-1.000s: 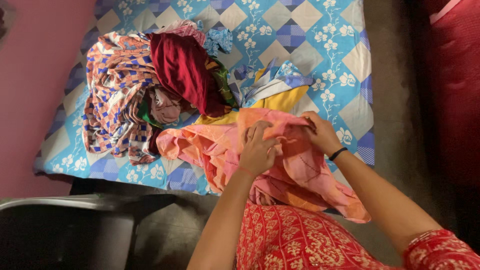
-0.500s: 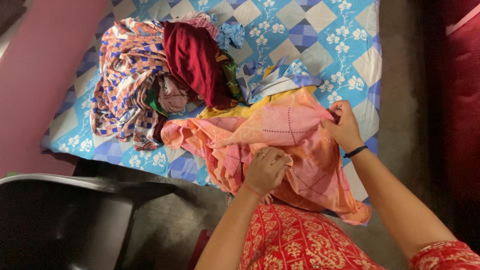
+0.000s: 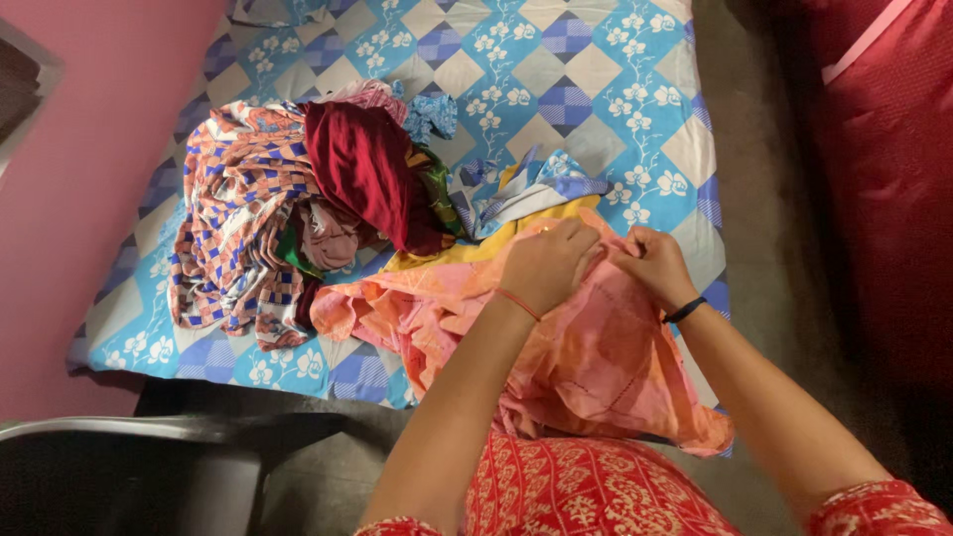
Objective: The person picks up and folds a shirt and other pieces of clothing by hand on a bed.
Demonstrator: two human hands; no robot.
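1. Left hand (image 3: 549, 264) and right hand (image 3: 650, 266) sit nearly touching at the top edge of the pink-orange cloth (image 3: 586, 357). Both are curled closed and pinching that edge, knuckles up; I can't see the fingertips themselves.
2. The cloth hangs from the grip down toward the body in the red patterned top (image 3: 586, 486). Its left part lies bunched on the bed (image 3: 596, 60) near the front edge.
3. To do this grip well, I judge the two pinch points should sit on the same hem so the fabric drops flat between them. Right now it looks gathered and creased under the hands.
4. I'd keep the pinch light, on one layer only. The weave looks thin and drapes limp, so a deep fistful would likely drag extra folds along.
5. Risk as I see it: the bunched left part rests against the yellow cloth (image 3: 467, 248), which could get pulled along with it.
6. The surface is a bed under a blue floral patchwork sheet, soft and uneven.
7. The clothes heap (image 3: 298, 208) sits left of centre, with checked orange-blue fabric, a maroon piece (image 3: 367, 169) on top and a blue-white piece (image 3: 536, 184) beside it.
8. Room: pink wall (image 3: 89, 179) on the left, dark chair (image 3: 129, 467) at bottom left, red curtain-like fabric (image 3: 884, 149) on the right, dim grey floor between.
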